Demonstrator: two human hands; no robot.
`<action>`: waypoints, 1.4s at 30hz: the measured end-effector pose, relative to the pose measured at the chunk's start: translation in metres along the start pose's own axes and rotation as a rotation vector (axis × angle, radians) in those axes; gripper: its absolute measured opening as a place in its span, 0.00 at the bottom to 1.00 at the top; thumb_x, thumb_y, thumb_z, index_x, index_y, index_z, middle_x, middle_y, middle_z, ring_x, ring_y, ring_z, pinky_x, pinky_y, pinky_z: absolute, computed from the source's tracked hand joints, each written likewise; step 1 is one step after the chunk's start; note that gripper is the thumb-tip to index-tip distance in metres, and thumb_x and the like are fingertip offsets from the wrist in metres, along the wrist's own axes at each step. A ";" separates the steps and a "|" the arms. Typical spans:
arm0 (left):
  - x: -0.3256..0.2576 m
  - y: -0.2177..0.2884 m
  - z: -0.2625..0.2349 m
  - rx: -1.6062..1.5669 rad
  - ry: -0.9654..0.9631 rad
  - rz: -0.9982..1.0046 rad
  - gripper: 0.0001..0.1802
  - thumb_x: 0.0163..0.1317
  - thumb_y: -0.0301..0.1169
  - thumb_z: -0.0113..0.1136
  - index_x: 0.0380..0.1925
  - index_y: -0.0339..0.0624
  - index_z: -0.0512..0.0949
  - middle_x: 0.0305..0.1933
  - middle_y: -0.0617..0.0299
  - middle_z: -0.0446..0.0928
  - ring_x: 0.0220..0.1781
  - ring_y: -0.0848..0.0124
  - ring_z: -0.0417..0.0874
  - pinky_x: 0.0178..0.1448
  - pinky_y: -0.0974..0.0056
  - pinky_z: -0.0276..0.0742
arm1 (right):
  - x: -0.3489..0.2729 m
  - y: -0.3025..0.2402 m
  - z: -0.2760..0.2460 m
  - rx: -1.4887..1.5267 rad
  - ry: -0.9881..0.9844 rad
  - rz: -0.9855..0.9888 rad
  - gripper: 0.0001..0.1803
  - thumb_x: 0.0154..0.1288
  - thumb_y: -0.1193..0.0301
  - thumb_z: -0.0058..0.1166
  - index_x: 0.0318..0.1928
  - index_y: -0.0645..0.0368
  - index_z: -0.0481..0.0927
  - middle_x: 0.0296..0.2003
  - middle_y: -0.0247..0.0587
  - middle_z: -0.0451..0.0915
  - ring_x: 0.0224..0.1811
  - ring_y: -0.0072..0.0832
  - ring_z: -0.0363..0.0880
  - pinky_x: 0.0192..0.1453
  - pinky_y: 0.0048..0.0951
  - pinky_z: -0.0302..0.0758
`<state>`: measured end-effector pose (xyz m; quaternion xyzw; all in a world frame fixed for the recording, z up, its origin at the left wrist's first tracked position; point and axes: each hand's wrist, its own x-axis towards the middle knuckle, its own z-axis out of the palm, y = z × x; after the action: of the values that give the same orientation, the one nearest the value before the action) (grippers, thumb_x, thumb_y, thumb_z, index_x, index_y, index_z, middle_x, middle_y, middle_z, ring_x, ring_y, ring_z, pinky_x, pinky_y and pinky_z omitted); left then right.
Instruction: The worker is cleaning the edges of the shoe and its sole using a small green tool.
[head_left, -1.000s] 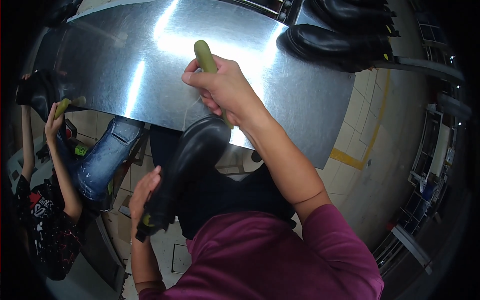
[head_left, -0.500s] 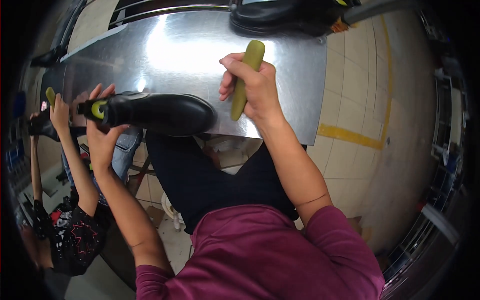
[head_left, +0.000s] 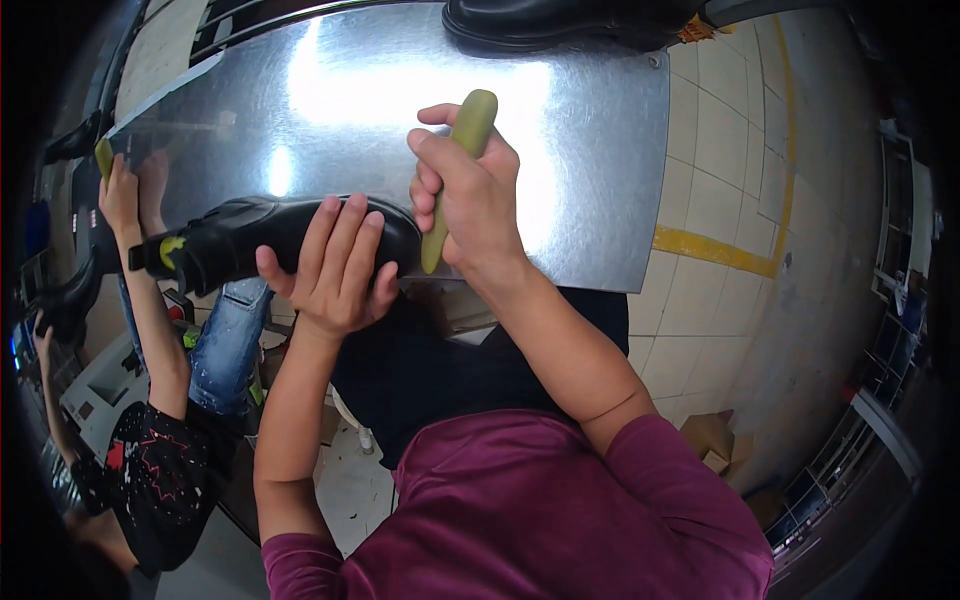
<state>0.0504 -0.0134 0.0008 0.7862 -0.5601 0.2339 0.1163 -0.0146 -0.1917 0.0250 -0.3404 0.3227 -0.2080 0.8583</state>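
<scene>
A black leather boot [head_left: 220, 222] lies along the front edge of the metal table, its rounded toe to the right and a yellow-green patch at its left end. My left hand [head_left: 340, 265] rests over the front part of the boot, fingers stretched out and apart, palm down. In my right hand [head_left: 475, 190] is a smooth olive-green tapered stick [head_left: 474, 122], its thick end up and its narrow end pointing down beside the toe. Whether that narrow tip touches the boot I cannot tell.
The shiny metal table [head_left: 580, 190] reflects bright light. Another black boot [head_left: 560, 25] is at its far edge. To the left a co-worker's hand [head_left: 120, 200] grips a similar green stick. Cardboard boxes [head_left: 708, 440] sit on the tiled floor at right.
My left hand has moved right from the boot's left end onto its front part. My right hand has come down and left with the stick, close to the toe.
</scene>
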 end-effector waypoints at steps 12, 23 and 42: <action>-0.001 0.005 -0.004 0.006 0.001 0.002 0.22 0.71 0.48 0.48 0.53 0.51 0.84 0.58 0.63 0.87 0.66 0.66 0.82 0.84 0.39 0.27 | 0.021 -0.012 0.017 -0.140 -0.076 0.104 0.13 0.66 0.73 0.62 0.48 0.62 0.77 0.18 0.28 0.67 0.14 0.16 0.65 0.15 0.22 0.60; -0.012 0.023 0.009 0.018 0.096 -0.004 0.17 0.70 0.44 0.48 0.50 0.52 0.80 0.57 0.63 0.86 0.64 0.66 0.83 0.83 0.41 0.35 | 0.040 0.001 0.012 -0.114 -0.319 0.113 0.15 0.65 0.70 0.65 0.50 0.60 0.78 0.19 0.25 0.65 0.15 0.15 0.64 0.18 0.20 0.59; -0.042 -0.078 -0.076 -0.758 0.098 -0.805 0.52 0.41 0.50 0.87 0.63 0.34 0.75 0.60 0.46 0.81 0.64 0.60 0.80 0.66 0.57 0.76 | 0.090 0.011 -0.006 -0.160 -0.480 -0.217 0.11 0.78 0.64 0.57 0.54 0.50 0.75 0.20 0.27 0.65 0.18 0.19 0.63 0.23 0.26 0.68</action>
<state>0.0943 0.0821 0.0511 0.8295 -0.2543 -0.0107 0.4971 0.0459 -0.2386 -0.0231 -0.4795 0.0872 -0.1859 0.8532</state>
